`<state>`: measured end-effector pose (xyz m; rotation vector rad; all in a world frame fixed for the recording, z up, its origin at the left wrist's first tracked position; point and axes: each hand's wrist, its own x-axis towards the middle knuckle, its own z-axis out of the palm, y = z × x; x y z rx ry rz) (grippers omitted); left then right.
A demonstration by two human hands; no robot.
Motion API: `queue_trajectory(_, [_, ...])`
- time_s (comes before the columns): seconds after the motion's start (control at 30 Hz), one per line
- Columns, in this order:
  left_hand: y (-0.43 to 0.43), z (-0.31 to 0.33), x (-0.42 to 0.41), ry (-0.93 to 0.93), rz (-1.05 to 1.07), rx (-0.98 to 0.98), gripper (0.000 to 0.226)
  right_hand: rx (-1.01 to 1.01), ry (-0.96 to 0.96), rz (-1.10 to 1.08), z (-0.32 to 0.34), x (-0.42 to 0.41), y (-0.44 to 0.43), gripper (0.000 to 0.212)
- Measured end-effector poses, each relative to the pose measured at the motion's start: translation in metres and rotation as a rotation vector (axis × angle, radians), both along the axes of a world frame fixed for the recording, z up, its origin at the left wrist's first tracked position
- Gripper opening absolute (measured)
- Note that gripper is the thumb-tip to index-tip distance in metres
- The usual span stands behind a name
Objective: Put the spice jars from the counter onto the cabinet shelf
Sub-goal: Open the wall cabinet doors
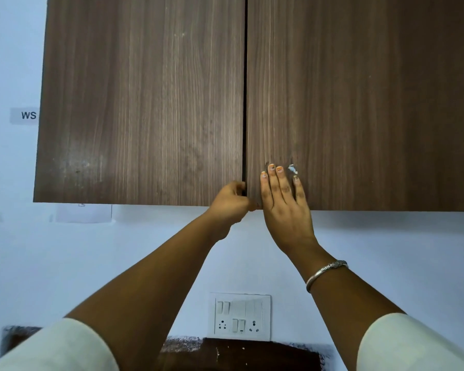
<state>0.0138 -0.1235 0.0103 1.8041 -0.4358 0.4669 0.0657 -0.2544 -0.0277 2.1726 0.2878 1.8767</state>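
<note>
Wall pale bluish white, plain, evenly lit. Wall cabinet fills upper frame. Left door and right door in dark walnut grain, both closed, thin dark gap between. Dull sheen low on left door. Small pale chip low on right door. Grey label "WS" on wall left of cabinet. Pale paper sheet stuck just under left door. White switch plate low centre, with rocker switches and two sockets. Below it dark brown surface, blurred, possibly countertop or splashback.

Dark brown counter, btm edge, mostly hidden
</note>
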Motion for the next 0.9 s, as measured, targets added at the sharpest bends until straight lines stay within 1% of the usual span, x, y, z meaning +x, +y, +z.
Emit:
queue_trajectory(0.07, [-0.003,0.001,-0.008,0.014,-0.033,-0.072,0.020,-0.017,-0.026,0.009,0.000,-0.009,-0.003,0.057])
queue_trajectory(0.13, [-0.007,0.004,-0.019,0.020,-0.091,-0.117,0.017,-0.028,-0.049,0.033,0.000,-0.023,-0.007,0.050])
queue_trajectory(0.17, [-0.009,0.006,-0.025,0.016,-0.132,-0.130,0.018,-0.031,-0.058,0.039,0.001,-0.031,-0.010,0.049])
queue_trajectory(0.27, [-0.016,0.009,-0.045,-0.008,-0.218,-0.146,0.035,-0.052,-0.057,0.027,0.003,-0.059,-0.017,0.049])
queue_trajectory(0.33, [-0.020,0.010,-0.061,-0.041,-0.234,-0.104,0.038,-0.053,-0.051,-0.005,0.006,-0.079,-0.020,0.051])
queue_trajectory(0.43, [-0.031,0.008,-0.088,-0.081,-0.213,-0.065,0.036,-0.005,-0.035,-0.035,0.008,-0.111,-0.025,0.056])
queue_trajectory(0.5, [-0.039,0.006,-0.108,-0.113,-0.192,-0.035,0.032,0.048,-0.039,-0.034,0.008,-0.132,-0.030,0.057])
queue_trajectory(0.67, [-0.066,0.007,-0.157,-0.254,-0.130,0.116,0.025,0.221,-0.046,-0.012,0.001,-0.186,-0.049,0.060])
queue_trajectory(0.8, [-0.092,0.002,-0.195,-0.368,-0.181,0.262,0.018,0.355,-0.025,0.021,-0.005,-0.229,-0.066,0.059])
queue_trajectory(0.9, [-0.109,-0.004,-0.219,-0.383,-0.252,0.264,0.022,0.390,-0.005,0.019,-0.006,-0.258,-0.080,0.063])
